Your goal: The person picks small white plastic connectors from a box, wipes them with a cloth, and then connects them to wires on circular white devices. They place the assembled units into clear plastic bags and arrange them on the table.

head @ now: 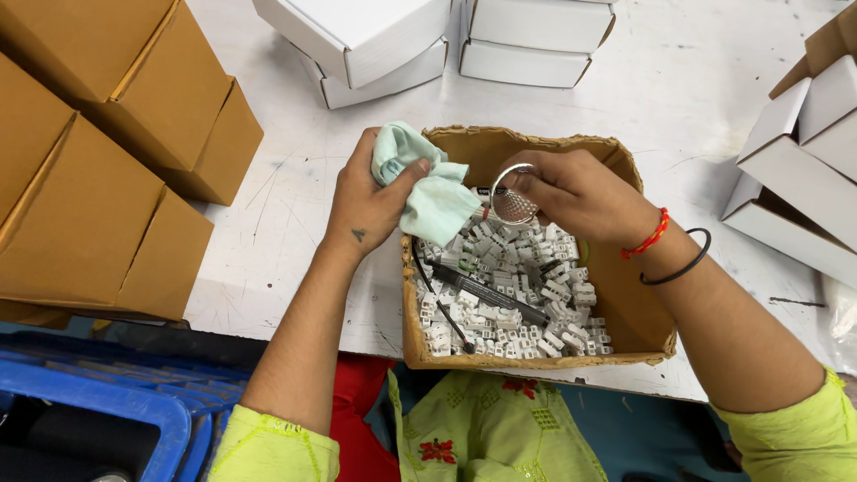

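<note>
From the head camera I look down on a white worktop (295, 223), scuffed and marked with dark scratches. My left hand (370, 201) has its grip pinched around a pale green cloth (428, 183), which hangs over the rim of a torn brown cardboard box (625, 312). My right hand (576, 192) has its grip pressed on a small round metal part with a mesh face (515, 201), held just above the box and just beside the cloth. The box holds a heap of small white plastic connectors (513, 290) with a black cable piece (491, 293) lying across them. Brown cartons (98, 152) crowd the left of the worktop, white boxes (446, 40) sit along the far edge and more at the right. A blue crate (98, 402) shows below the near edge.
</note>
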